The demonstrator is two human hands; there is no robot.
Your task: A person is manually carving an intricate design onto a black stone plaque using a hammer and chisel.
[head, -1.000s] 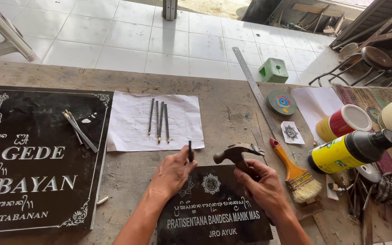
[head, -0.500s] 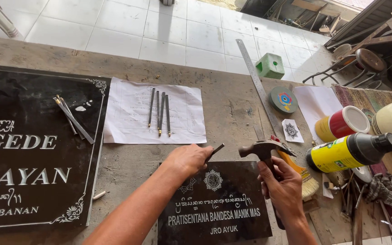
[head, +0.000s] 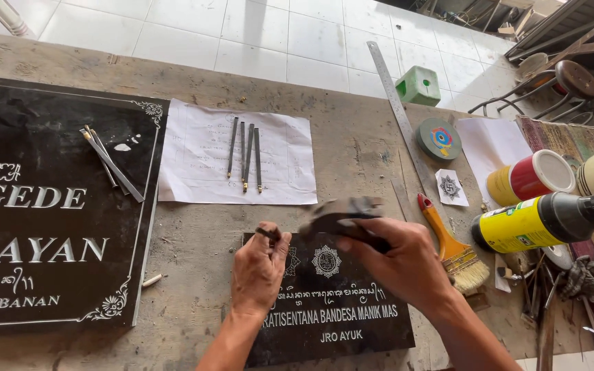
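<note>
A small black stone plaque [head: 338, 323] with carved white lettering and ornaments lies on the workbench before me. My left hand [head: 259, 271] rests on its upper left corner, gripping a thin dark chisel [head: 267, 234] held against the stone. My right hand [head: 397, 261] holds a dark hammer [head: 342, 214], blurred by motion, just right of the chisel's top end and above the plaque.
A large black plaque [head: 42, 227] with two metal rods lies at the left. White paper [head: 194, 165] carries several chisels [head: 245, 154]. To the right are a steel ruler [head: 400, 117], a paintbrush [head: 452, 247], a yellow bottle [head: 541, 220], a red-yellow can [head: 527, 175] and a green block [head: 419, 84].
My left hand came down from mid-air and set the chisel on the plaque's upper left corner. The hammer swung left toward the chisel. The view drew in closer.
</note>
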